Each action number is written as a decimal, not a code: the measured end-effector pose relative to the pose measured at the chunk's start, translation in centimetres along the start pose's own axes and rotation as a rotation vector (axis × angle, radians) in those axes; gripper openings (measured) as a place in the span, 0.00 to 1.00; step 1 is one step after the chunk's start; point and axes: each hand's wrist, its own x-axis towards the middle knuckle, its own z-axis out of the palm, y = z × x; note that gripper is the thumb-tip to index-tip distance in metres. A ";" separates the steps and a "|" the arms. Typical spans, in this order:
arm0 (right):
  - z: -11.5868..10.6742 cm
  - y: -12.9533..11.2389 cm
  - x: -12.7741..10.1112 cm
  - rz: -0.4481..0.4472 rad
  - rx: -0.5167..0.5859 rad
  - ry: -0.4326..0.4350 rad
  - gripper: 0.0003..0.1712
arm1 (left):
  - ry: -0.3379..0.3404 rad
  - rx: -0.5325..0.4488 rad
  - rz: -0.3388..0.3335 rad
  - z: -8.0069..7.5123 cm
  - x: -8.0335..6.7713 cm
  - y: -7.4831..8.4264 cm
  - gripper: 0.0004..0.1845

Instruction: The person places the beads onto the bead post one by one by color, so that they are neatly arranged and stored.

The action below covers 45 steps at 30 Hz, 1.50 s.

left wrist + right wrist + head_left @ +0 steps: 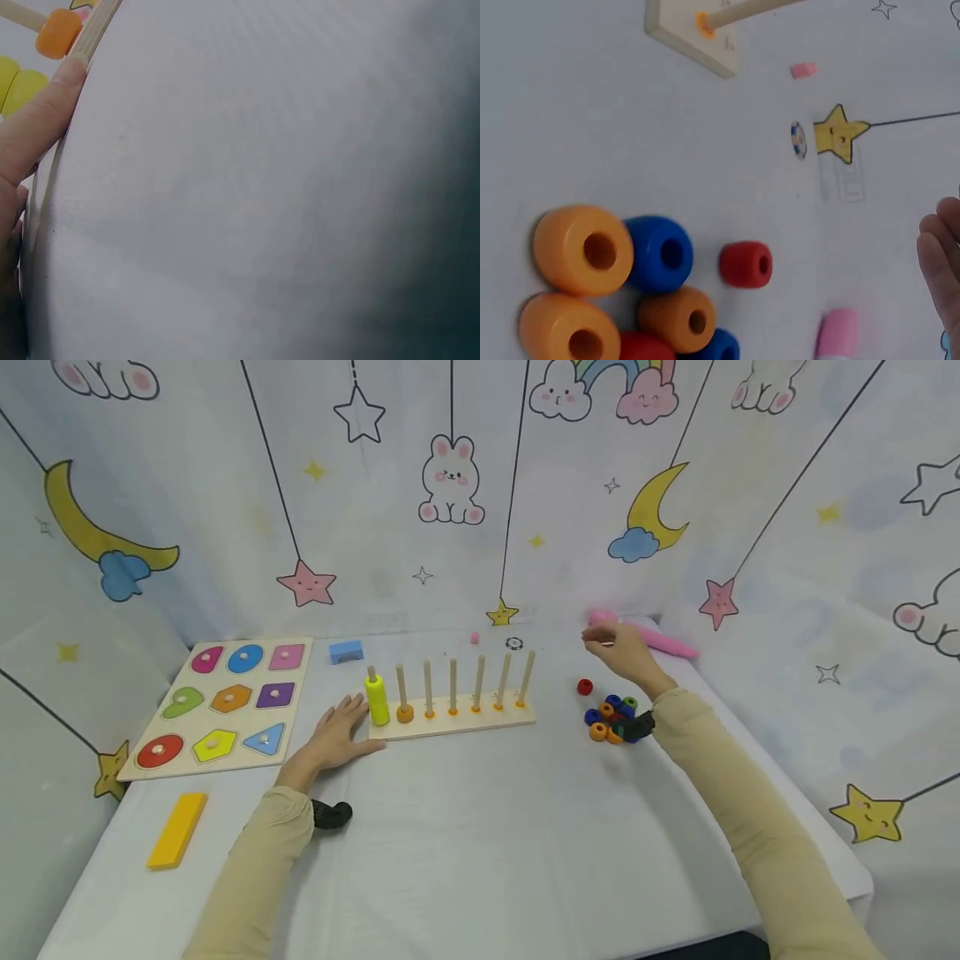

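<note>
My left hand [335, 737] rests at the left end of a wooden peg board [472, 720], fingers straight; its thumb [49, 112] touches the front edge. Several yellow beads [377, 700] are stacked on the leftmost peg, and one orange bead [405, 714] sits on the second. Bare pegs follow to the right. My right hand [624, 650] is raised behind the loose beads, in front of a pink stick-like object [667, 642]. Nothing shows between its fingers. Below it, a red bead [746, 264] lies apart from a pile of orange, blue, red and green beads [606, 710].
A shape puzzle board [174, 731] lies at the left, with a yellow block [177, 831] in front of it. Behind the peg board are a blue block [346, 652], a small pink piece [475, 637] and a round patterned disc [513, 643]. A printed cloth backs the table [480, 860].
</note>
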 end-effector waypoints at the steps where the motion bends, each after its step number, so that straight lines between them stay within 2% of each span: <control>1: -0.2 0.5 -0.3 0.009 0.003 -0.005 0.14 | 0.001 -0.002 -0.003 -0.1 0.0 0.0 0.50; 6: -0.8 2.8 -2.1 0.021 -0.014 -0.010 0.14 | 0.005 -0.002 -0.004 -0.2 0.1 0.1 0.49; 10: -0.9 4.3 -3.4 0.039 -0.056 -0.054 0.14 | 0.013 0.004 0.004 -0.1 0.2 0.1 0.49; 16: 0.0 5.6 -4.2 0.003 -0.086 -0.154 0.14 | 0.026 0.011 0.001 -0.2 0.2 0.0 0.49; 21: 1.1 6.3 -4.6 -0.035 -0.143 -0.199 0.13 | 0.027 0.008 -0.017 -0.3 0.0 0.0 0.49; 27: 2.2 6.3 -5.2 -0.087 -0.199 -0.221 0.13 | 0.019 0.000 -0.015 -0.3 -0.2 0.2 0.49; 37: 2.9 6.5 -5.9 -0.062 -0.218 -0.220 0.13 | 0.023 0.011 0.007 -0.2 -0.2 0.4 0.48; 42: 2.5 6.0 -5.6 -0.040 -0.204 -0.235 0.12 | 0.029 0.014 0.010 -0.2 -0.3 0.2 0.48; 45: 1.9 5.3 -5.0 -0.043 -0.195 -0.209 0.12 | 0.035 0.015 0.012 -0.2 -0.3 0.2 0.48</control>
